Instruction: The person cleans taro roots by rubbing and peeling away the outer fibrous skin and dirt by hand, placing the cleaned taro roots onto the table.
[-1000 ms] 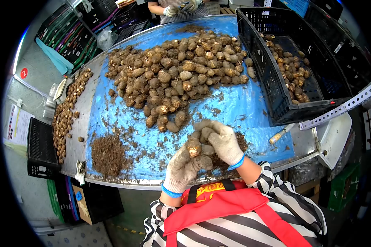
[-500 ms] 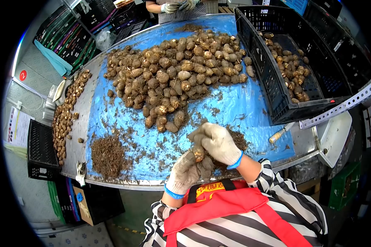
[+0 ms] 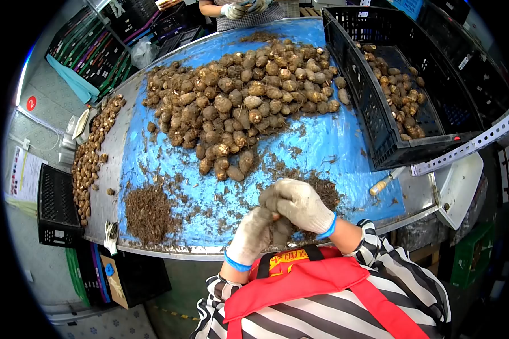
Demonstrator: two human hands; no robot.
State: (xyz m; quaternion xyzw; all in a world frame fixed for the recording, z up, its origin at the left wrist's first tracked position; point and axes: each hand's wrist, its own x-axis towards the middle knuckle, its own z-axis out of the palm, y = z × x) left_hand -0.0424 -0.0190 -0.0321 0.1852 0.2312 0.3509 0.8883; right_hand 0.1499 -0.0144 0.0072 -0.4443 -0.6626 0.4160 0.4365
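Note:
My left hand (image 3: 251, 234), in a dirty white glove with a blue band, is wrapped round a brown tuber, mostly hidden by the fingers. My right hand (image 3: 300, 206), gloved the same way, is closed over the top of that tuber, its fingers touching the left ones. Both are low over the near edge of the blue sheet (image 3: 333, 152). Beyond them lies a big heap of brown, hairy tubers (image 3: 226, 101). Loose root fibres (image 3: 148, 213) form a pile to the left, and another pile (image 3: 324, 193) lies just behind my right hand.
A black crate (image 3: 373, 113) holding tubers stands at the right, near a wooden-handled tool (image 3: 380, 186). Small tubers (image 3: 87, 164) line the table's left side, beside a black crate (image 3: 57, 206). A glove (image 3: 111, 237) lies at the front edge. Across the table, a person's gloved hands (image 3: 243, 8) show.
The tuber between my hands has become mostly covered by my fingers. My right hand has moved slightly down and closed in against my left hand.

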